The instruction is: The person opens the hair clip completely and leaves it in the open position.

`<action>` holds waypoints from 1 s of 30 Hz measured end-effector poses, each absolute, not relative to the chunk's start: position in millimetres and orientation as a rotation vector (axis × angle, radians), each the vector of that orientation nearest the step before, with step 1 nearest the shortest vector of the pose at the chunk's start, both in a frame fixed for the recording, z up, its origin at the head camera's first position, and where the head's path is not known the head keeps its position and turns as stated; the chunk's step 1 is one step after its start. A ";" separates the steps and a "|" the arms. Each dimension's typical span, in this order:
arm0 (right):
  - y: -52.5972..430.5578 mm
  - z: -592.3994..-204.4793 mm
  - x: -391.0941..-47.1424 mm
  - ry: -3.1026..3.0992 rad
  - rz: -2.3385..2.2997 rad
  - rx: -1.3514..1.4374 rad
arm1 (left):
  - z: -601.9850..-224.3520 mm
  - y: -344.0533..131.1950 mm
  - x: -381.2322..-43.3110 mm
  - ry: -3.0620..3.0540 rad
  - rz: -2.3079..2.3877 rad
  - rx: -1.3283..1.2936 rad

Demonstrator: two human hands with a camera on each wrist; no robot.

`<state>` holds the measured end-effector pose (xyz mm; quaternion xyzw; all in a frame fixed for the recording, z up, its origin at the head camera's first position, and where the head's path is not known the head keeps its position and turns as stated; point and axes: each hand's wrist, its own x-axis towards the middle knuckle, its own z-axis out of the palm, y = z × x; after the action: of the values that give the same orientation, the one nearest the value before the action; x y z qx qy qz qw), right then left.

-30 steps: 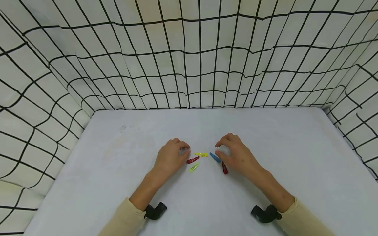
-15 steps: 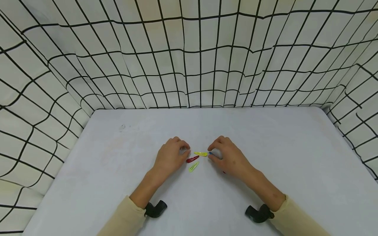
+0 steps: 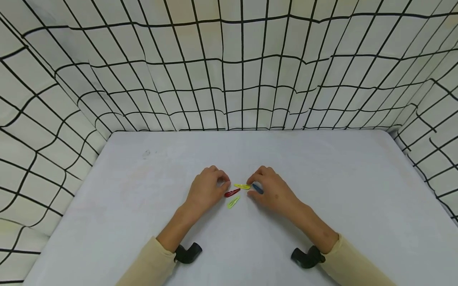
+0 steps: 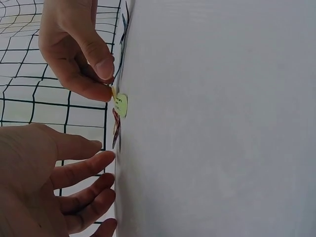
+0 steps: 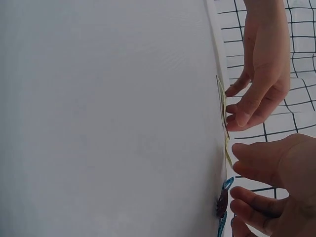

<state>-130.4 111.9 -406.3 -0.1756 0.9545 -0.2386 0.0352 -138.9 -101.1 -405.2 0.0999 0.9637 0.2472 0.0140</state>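
Small snap hair clips lie in a loose cluster on the white table (image 3: 143, 222). My right hand (image 3: 273, 190) is over their right side, its index fingertip right at the end of the yellow hair clip (image 3: 242, 186). Its thumb stands apart from that finger, and a blue hair clip (image 3: 257, 188) shows in the gap between them. Beneath this hand is a dark red hair clip (image 5: 223, 201), hidden in the head view. My left hand (image 3: 205, 188), fingers relaxed, rests beside the red hair clip (image 3: 232, 193). A lime hair clip (image 3: 233, 202) lies nearest me.
Black grid netting (image 3: 232, 75) over white sheeting stands behind the table and at both sides. A black camera mount (image 3: 188, 253) sits at the left wrist and another black mount (image 3: 307, 257) at the right wrist, both low over the tabletop.
My right hand has moved left, over the blue and dark red clips, to the yellow clip's right end. The dark red clip is now covered in the head view. My left hand stays put.
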 end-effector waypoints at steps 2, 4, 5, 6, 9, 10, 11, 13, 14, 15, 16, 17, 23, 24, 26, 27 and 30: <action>111.0 -407.1 -130.9 2.927 -0.707 -0.542 | -405.3 -100.2 -139.1 2.998 0.770 0.313; 110.0 -407.7 -131.6 2.930 -0.678 -0.552 | -405.2 -99.3 -139.5 2.995 0.768 0.314; 109.5 -408.1 -132.0 2.936 -0.665 -0.560 | -405.4 -99.0 -139.6 2.994 0.764 0.314; 108.9 -408.4 -132.4 2.942 -0.656 -0.566 | -405.4 -98.7 -139.6 2.993 0.760 0.316; 106.7 -408.6 -134.2 2.960 -0.639 -0.574 | -405.2 -98.0 -140.0 2.993 0.751 0.315; 105.9 -408.5 -134.7 2.964 -0.637 -0.571 | -405.1 -97.8 -140.1 2.989 0.750 0.314; 105.1 -408.3 -135.0 2.967 -0.635 -0.565 | -405.0 -97.6 -140.1 2.987 0.750 0.313; 103.4 -407.6 -135.5 2.965 -0.634 -0.546 | -405.4 -97.2 -140.5 2.982 0.748 0.307; 102.6 -407.1 -135.4 2.964 -0.635 -0.536 | -405.5 -97.1 -140.5 2.976 0.750 0.303; 101.8 -406.7 -135.4 2.961 -0.638 -0.527 | -405.6 -97.0 -140.5 2.971 0.753 0.302; 101.2 -406.3 -135.4 2.959 -0.641 -0.521 | -405.8 -96.8 -140.7 2.970 0.754 0.304; 100.7 -406.1 -135.5 2.958 -0.645 -0.517 | -405.9 -96.8 -140.8 2.968 0.758 0.306; 98.8 -407.0 -136.9 2.968 -0.672 -0.529 | -406.2 -96.0 -141.2 2.958 0.784 0.324; 98.6 -407.2 -137.1 2.970 -0.676 -0.528 | -406.3 -95.7 -141.3 2.957 0.784 0.325; 98.0 -407.3 -137.7 2.970 -0.680 -0.520 | -405.9 -95.0 -141.6 2.953 0.781 0.325; 97.6 -407.2 -138.0 2.970 -0.683 -0.513 | -405.1 -94.5 -141.6 2.950 0.780 0.323; 95.9 -406.1 -139.1 2.962 -0.691 -0.477 | -403.4 -93.6 -141.5 2.944 0.778 0.322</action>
<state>-139.1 95.9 -406.1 -0.1547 0.9616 -0.2244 0.0313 -141.5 -93.6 -403.4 0.1050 0.9607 0.2538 0.0396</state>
